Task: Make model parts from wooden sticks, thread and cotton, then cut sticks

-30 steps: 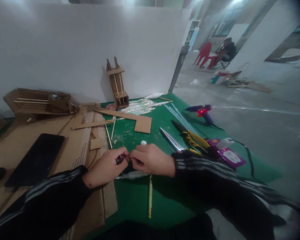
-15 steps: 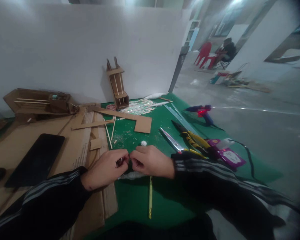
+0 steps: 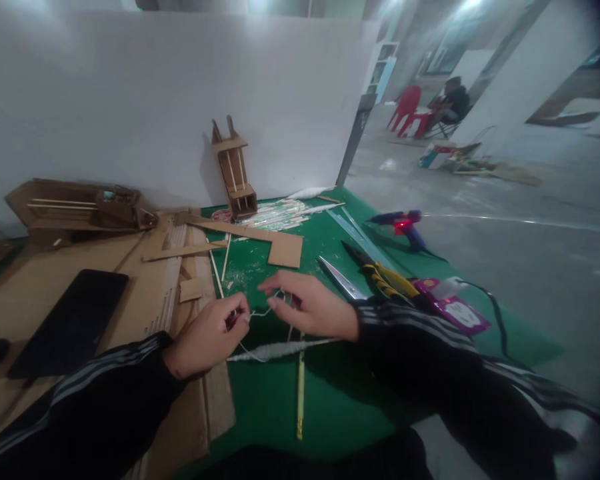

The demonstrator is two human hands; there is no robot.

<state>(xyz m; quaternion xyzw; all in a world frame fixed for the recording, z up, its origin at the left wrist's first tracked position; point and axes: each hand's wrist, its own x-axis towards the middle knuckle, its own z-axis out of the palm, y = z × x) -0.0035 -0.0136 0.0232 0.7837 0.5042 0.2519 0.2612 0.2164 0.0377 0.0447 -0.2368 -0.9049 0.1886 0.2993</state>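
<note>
The string (image 3: 259,315) I was watching was thin and whitish, slightly kinked where it crossed the gap between the hands and bent into a small loose loop at its right end. My left hand (image 3: 215,333) was curled tight, pinching the string between thumb and fingertips. The loop lay at the fingers of my right hand (image 3: 310,305), whose thumb and forefinger stood apart; from my distance I could not tell whether its other fingers gripped the strand. The string hung above the green tabletop (image 3: 350,407), just beyond a white-wrapped stick (image 3: 275,351). Another fine strand drooped below the left hand toward that stick. A yellowish pencil (image 3: 301,400) lay nearer me, pointing away.
</note>
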